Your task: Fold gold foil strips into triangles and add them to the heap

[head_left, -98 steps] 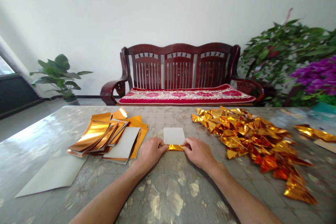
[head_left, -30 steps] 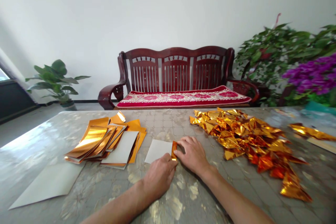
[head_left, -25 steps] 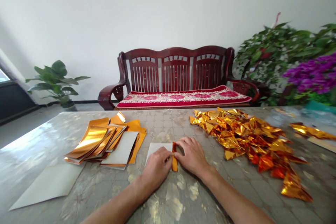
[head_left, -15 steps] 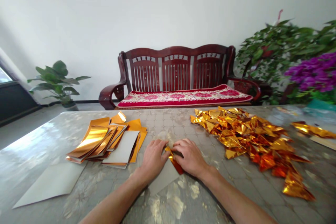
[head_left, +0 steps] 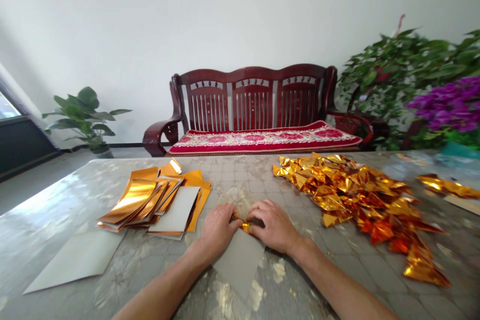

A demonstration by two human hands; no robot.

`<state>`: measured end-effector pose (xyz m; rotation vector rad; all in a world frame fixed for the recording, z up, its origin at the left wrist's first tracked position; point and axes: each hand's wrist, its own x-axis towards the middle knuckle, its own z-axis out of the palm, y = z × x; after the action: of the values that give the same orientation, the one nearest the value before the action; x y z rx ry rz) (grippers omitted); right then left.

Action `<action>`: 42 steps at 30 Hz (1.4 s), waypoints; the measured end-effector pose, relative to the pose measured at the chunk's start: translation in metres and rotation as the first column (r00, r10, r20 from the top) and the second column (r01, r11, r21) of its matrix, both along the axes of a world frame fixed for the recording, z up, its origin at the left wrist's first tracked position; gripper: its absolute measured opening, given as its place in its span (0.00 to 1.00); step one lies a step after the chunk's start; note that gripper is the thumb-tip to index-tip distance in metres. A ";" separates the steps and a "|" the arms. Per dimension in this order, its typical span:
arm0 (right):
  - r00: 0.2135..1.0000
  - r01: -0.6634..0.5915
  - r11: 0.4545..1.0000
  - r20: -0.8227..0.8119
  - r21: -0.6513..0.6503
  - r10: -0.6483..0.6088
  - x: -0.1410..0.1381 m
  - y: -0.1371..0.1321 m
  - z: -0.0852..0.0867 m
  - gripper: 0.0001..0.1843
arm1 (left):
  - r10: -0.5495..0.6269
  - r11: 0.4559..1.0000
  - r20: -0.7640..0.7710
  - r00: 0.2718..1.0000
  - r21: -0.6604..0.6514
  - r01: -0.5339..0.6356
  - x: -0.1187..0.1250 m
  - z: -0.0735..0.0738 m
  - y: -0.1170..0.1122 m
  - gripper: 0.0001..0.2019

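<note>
Between my hands lies a sheet of foil paper, its pale grey back facing up and one corner toward me. A gold strip shows at its far end, where the paper is turned over. My left hand pinches that end from the left, thumb and fingers together. From the right, my right hand grips the same end with curled fingers. Both hands rest low at the table top, and the fingers partly hide the fold.
Left stands a loose stack of gold foil sheets, with a single pale sheet before it. A heap of folded gold foil pieces covers the right side of the table. Behind are a wooden bench and plants.
My hands have brought the gold end in closer, so less gold and more of the grey back shows. The stack and the heap stay where they were.
</note>
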<state>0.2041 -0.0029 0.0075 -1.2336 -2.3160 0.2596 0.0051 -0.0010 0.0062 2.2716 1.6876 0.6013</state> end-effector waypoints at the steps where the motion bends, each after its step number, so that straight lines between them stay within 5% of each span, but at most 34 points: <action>1: 1.000 0.009 1.000 0.004 -0.002 -0.009 0.001 0.000 0.000 0.04 | 0.025 0.999 0.047 0.999 -0.021 -0.024 -0.001 -0.001 0.000 0.05; 5: 0.998 0.052 0.999 -0.022 0.012 -0.052 0.004 0.003 0.000 0.03 | 0.069 0.994 0.318 0.946 0.053 -0.091 -0.004 -0.006 0.001 0.06; 9: 0.982 0.164 0.948 -0.133 0.274 -0.132 0.012 0.001 0.007 0.09 | -0.133 0.936 0.525 0.841 0.345 -0.067 -0.005 -0.004 -0.002 0.06; 13: 0.982 0.187 0.854 -0.067 0.486 -0.176 0.021 -0.004 0.012 0.15 | -0.249 0.873 0.528 0.812 0.486 -0.048 -0.006 -0.003 -0.003 0.04; 19: 0.989 0.037 0.879 0.111 0.475 -0.101 0.021 0.000 0.006 0.13 | -0.200 0.915 0.156 0.967 0.382 0.128 -0.009 -0.001 0.003 0.05; 25: 0.972 -0.049 0.938 0.233 0.342 -0.034 0.019 0.005 0.002 0.12 | -0.207 0.931 -0.136 0.969 0.276 0.238 -0.008 0.003 0.005 0.13; 34: 0.974 -0.075 0.978 0.225 0.194 0.030 0.021 0.007 0.000 0.09 | -0.196 0.967 -0.050 0.979 0.156 0.201 -0.011 -0.003 0.008 0.13; 42: 0.992 0.088 0.995 0.090 0.047 -0.092 0.014 0.014 -0.003 0.10 | 0.035 0.998 0.013 0.999 -0.050 -0.034 -0.008 0.000 0.016 0.17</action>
<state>0.2186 0.0107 0.0044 -1.3509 -2.3231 0.1227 -0.0028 0.0151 0.0061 2.2034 1.7195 0.5741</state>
